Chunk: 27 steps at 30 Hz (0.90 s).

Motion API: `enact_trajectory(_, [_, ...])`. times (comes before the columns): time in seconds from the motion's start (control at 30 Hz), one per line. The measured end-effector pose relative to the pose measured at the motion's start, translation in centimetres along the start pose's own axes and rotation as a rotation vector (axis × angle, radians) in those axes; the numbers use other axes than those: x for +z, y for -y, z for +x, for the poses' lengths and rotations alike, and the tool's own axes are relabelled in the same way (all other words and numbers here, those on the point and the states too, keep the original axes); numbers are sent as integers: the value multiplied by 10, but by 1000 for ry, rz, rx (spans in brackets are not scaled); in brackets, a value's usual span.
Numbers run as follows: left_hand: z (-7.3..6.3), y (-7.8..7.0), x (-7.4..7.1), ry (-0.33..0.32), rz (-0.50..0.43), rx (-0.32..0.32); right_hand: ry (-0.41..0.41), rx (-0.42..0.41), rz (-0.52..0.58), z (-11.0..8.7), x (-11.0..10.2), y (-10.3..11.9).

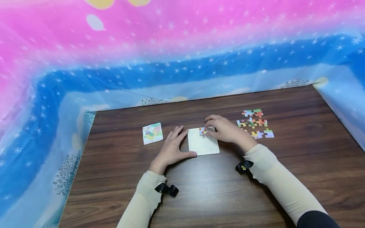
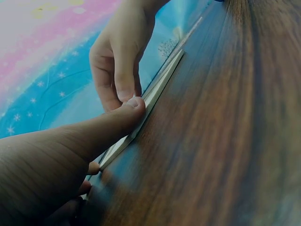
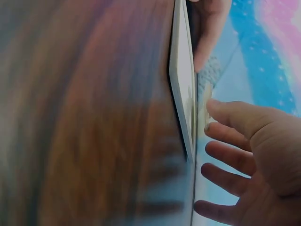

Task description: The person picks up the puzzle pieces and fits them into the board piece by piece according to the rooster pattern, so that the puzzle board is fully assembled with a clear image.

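A pale square puzzle tray [image 1: 201, 145] with a raised rim lies on the table. My right hand [image 1: 223, 129] pinches a small colourful jigsaw piece [image 1: 202, 131] between thumb and index finger over the tray's far part. In the right wrist view the piece [image 3: 207, 107] shows edge-on, a little above the tray [image 3: 182, 75], the other fingers spread loosely. My left hand [image 1: 172, 148] rests at the tray's left side with fingers extended. Its thumb [image 2: 134, 106] touches the near rim, and the index fingertip is at the left edge.
Several loose jigsaw pieces [image 1: 252, 123] lie in rough rows to the right of the tray. A square picture card [image 1: 152, 133] lies to the left. The dark wooden table [image 1: 205, 193] ends at the back against a pink and blue patterned cloth [image 1: 171, 69].
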<state>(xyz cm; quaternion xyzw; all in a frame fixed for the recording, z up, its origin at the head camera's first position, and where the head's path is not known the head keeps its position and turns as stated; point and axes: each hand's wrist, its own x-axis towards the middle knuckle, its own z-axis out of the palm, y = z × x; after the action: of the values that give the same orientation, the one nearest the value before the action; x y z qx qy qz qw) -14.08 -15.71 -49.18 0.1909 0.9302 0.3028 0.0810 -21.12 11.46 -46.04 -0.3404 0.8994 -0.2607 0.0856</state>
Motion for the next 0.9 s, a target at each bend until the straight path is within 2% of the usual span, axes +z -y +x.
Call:
enact_trajectory(0.17, [0,0,4,8,-7,-6,24,-4,-20,1,7,3])
enact_trajectory(0.43, [2,-1,1,-3,1,9,-51,-31,-57,2,9,8])
enact_trajectory(0.9, [2,-3,-1,5,-36,-8,-61,55,24,13,12,14])
